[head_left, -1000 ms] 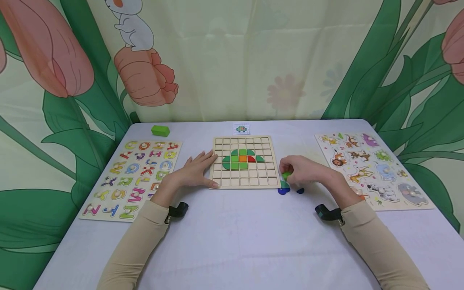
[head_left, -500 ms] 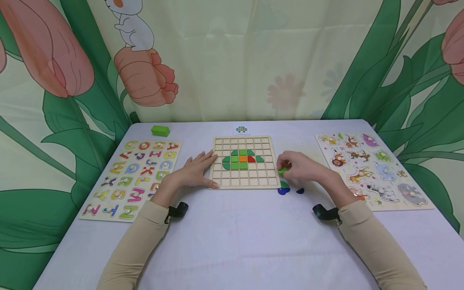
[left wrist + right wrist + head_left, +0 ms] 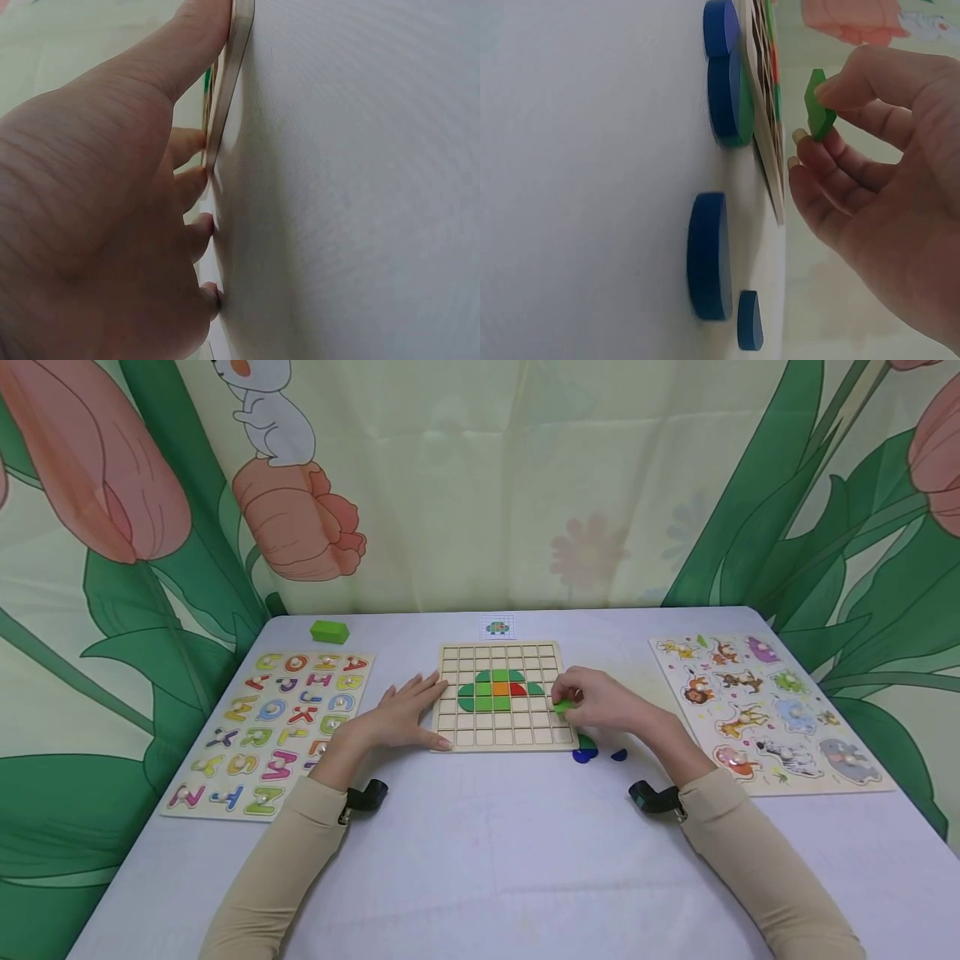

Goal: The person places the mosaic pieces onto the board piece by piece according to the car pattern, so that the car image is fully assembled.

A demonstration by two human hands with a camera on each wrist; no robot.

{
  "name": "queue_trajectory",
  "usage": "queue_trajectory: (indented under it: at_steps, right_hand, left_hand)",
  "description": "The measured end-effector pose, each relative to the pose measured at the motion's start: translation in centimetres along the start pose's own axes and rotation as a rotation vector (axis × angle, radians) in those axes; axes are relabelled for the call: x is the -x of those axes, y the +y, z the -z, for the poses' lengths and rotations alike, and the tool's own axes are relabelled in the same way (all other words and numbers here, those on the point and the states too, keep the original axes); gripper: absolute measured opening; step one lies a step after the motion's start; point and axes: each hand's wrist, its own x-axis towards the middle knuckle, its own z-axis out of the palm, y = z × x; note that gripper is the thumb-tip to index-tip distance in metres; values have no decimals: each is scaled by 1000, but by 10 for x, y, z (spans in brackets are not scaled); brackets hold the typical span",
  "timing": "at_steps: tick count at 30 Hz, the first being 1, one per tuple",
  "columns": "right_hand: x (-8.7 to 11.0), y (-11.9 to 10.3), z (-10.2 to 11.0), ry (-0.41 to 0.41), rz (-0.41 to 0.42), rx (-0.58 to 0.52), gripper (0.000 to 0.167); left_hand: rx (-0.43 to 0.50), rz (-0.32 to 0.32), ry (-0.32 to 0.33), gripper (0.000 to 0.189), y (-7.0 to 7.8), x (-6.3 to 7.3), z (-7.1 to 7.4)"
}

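Observation:
A wooden grid board lies at the middle of the table, with green, orange and red pieces set in its squares. My left hand rests at the board's left edge with fingers spread; in the left wrist view the thumb and fingertips touch the board's side. Over the right edge of the board, my right hand pinches a light green block between thumb and fingers, lifted above the surface. Blue pieces and a green piece lie on the table just below that hand.
A small pattern card lies behind the board. The letter puzzle is on the left, the animal puzzle on the right. A green box-shaped block sits at the back left.
My right hand has moved left with the light green block, from beside the loose pieces to over the board's right edge. The left hand has stayed in place.

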Motion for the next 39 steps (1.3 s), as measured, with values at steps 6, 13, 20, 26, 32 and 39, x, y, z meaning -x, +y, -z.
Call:
queue_trajectory:
  at_steps: [6,13,20,26,32,39]
  right_hand:
    - [-6,-7,-4,9,20,2,24]
    - [-14,-13,-11,10,37,-7,23]
    - [-19,-20,-17,16,32,-1,23]
    - [-28,-27,-24,-10,18,22,19]
    - [-32,-34,-27,-18,39,58,18]
    - [-36,-34,-30,9,38,106,16]
  left_hand:
    - [6,-1,2,113,0,1,0]
    - [3,2,3,112,-1,2,1]
    - [14,11,-4,112,-1,4,1]
    - [21,10,-10,112,0,5,1]
    - [12,1,-3,111,1,2,0]
    - [-3,0,3,112,1,1,0]
